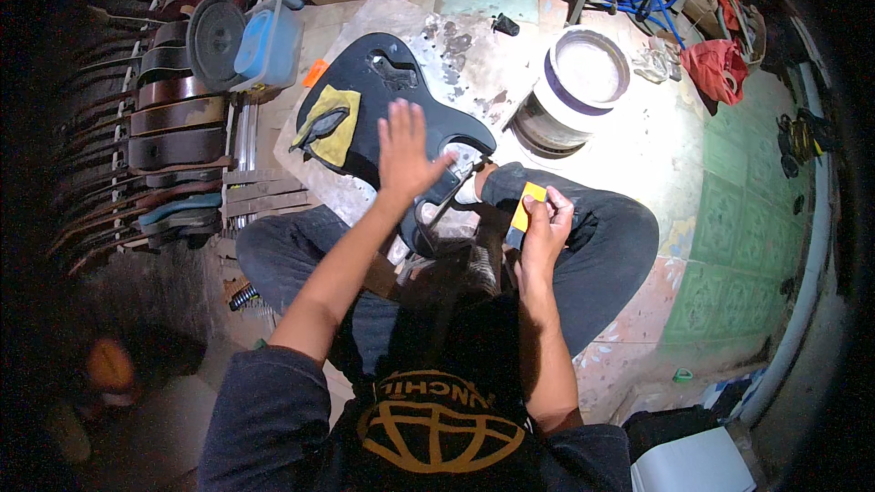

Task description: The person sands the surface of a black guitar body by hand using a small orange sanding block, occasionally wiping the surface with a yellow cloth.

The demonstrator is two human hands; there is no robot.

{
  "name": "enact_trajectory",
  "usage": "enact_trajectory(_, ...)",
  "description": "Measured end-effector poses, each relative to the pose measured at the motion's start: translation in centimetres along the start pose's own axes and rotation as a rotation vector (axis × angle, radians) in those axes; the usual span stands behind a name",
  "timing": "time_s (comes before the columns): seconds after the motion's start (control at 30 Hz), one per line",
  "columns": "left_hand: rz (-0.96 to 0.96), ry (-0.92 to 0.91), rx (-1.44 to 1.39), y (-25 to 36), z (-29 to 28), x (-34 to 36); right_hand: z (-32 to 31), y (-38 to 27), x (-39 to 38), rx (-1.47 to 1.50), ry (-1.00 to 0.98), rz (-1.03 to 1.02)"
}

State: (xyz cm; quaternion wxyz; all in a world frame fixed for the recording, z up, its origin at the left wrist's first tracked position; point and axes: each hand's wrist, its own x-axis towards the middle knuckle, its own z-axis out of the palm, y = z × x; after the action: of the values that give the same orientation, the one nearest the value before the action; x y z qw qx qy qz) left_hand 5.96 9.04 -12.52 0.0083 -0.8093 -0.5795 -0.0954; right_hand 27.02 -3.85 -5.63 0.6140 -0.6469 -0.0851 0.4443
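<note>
Guitar body [366, 132] under spread left hand [407, 153], yellow block [521, 215] grasped in right hand [549, 233]; cloth [338, 147] at left edge, bucket [550, 107] beyond right edge.

One flat-lying guitar body [370, 102], one yellow cloth [339, 139], one yellow-and-grey block [522, 215]

The guitar body [372, 98] is black, the block [523, 214] yellow (partly dark).

Workshop, row of guitars [178, 148], black guitar body [366, 114]
</note>
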Motion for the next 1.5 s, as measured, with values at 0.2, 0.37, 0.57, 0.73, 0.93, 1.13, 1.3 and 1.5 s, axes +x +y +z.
enact_trajectory(0.2,0.381,-0.331,-0.093,5.9,-2.8,-5.5,1.0,-0.5,-0.2,0.06,-0.038,-0.02)
enact_trajectory(0.37,0.396,-0.241,-0.138,1.1,-1.3,-4.3,0.1,-0.6,0.1,0.063,-0.023,0.01)
enact_trajectory(0.57,-0.24,-0.02,0.048,-6.4,0.4,-0.1,0.3,-0.4,-0.3,0.087,-0.028,0.015)
enact_trajectory(0.73,0.226,-0.279,0.037,3.9,-1.9,-5.7,0.1,0.4,0.5,0.097,-0.049,-0.011)
enact_trajectory(0.93,0.435,-0.424,-0.089,0.6,-4.1,-3.5,-0.7,1.0,0.8,0.114,-0.053,0.014)
enact_trajectory(1.13,-0.125,-0.132,-0.01,-2.5,-1.6,-2.0,0.1,1.2,1.0,0.106,-0.057,0.03)
enact_trajectory(1.3,0.449,-0.345,-0.012,4.8,-2.3,-8.0,0.3,0.5,0.5,0.11,-0.079,0.05)
enact_trajectory(1.5,0.492,-0.478,-0.114,3.1,-5.2,-6.3,-0.3,1.0,1.0,0.116,-0.061,0.053)
